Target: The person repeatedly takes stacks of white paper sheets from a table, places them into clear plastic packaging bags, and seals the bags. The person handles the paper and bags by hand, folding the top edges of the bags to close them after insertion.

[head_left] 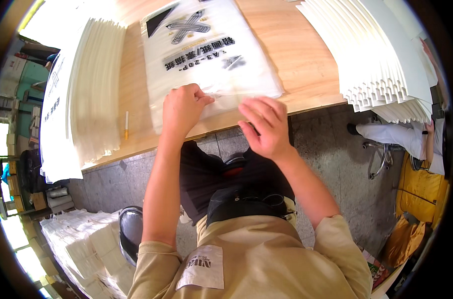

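Observation:
A stack of clear plastic bags with black print and a crossed-pencils picture lies flat on the wooden table in front of me. My left hand is closed at the near edge of the top bag, pinching its clear plastic between thumb and fingertips. Just right of it, my right hand hovers by the bag's near right corner, over the table edge. Its thumb stands apart from the half-bent, slightly blurred fingers, and I see nothing in it.
A tall pile of packed white paper sets stands at the left, and fanned white paper stacks at the right. A cigarette lies on the wooden table. Wrapped white bundles sit low at left. Another person's leg shows at right.

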`<state>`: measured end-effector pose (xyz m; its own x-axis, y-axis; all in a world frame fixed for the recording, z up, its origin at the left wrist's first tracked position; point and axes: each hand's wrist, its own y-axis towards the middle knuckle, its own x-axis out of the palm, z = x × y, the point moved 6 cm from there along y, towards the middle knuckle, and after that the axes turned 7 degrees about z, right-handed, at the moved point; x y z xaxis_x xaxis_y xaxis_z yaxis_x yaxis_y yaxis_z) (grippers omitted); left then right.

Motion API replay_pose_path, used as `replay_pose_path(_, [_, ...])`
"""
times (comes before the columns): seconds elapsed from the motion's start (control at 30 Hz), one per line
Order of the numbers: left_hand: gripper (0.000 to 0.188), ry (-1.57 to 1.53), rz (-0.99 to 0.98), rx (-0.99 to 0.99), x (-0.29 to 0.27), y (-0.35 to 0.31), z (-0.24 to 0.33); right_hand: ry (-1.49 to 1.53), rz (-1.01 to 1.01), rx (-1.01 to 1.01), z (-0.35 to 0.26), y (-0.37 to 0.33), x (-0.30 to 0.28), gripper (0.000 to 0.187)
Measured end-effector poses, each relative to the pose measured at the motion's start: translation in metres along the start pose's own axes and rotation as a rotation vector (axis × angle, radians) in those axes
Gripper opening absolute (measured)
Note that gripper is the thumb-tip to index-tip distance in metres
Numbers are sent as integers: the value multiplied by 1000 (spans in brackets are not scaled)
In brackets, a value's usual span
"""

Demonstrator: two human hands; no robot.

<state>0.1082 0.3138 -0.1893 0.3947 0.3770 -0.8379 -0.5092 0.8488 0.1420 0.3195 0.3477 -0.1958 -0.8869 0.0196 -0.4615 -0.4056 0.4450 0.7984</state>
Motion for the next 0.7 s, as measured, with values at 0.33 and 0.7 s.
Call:
replay_pose_path(0.33, [36, 10, 23, 30, -3, 9, -10, 73, -323, 716, 18, 23, 73, 25])
replay_pose_path(0.7, [29, -546, 25, -124, -24, 55, -52, 352, -164, 936, 28, 18, 62, 22])
